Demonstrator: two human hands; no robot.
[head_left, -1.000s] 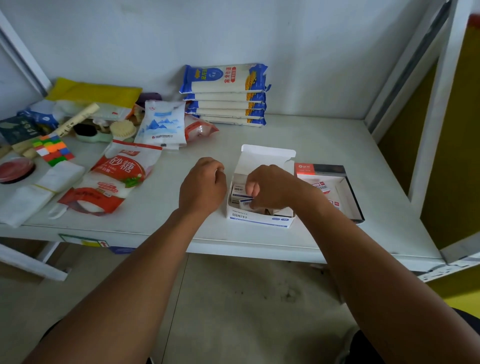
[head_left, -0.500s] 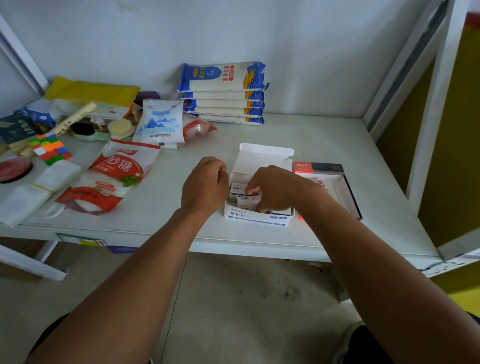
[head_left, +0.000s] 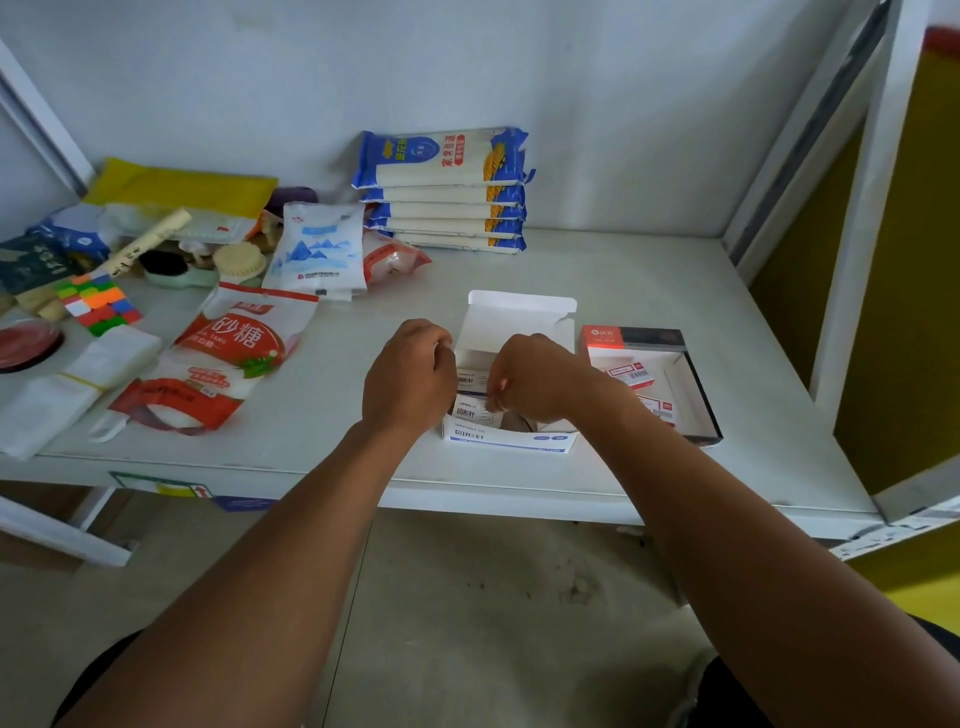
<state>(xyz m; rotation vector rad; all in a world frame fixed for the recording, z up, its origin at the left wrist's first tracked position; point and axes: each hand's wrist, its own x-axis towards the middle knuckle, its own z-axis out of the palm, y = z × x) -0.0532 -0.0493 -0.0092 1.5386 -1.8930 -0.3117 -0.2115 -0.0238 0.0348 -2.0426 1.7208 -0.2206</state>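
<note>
An open white carton (head_left: 511, 441) with blue print sits near the shelf's front edge, its lid flap standing up behind. Small white paper-clip boxes lie inside it. My right hand (head_left: 540, 382) reaches into the carton and pinches one small box (head_left: 470, 408), which is tilted at the carton's left front. My left hand (head_left: 410, 374) is curled against the carton's left wall and holds it. The rest of the carton's inside is hidden by my hands.
A black-and-red open box (head_left: 693, 395) with small red-labelled packs stands right of the carton. A red sugar bag (head_left: 218, 364), a blue-white bag (head_left: 317, 249), stacked noodle packs (head_left: 447, 192), a colour cube (head_left: 101, 306) and brushes lie to the left and back. White shelf (head_left: 649, 280) posts stand at right.
My right hand has drawn a small box up and leftward inside the carton. My left hand has stayed against the carton's left side.
</note>
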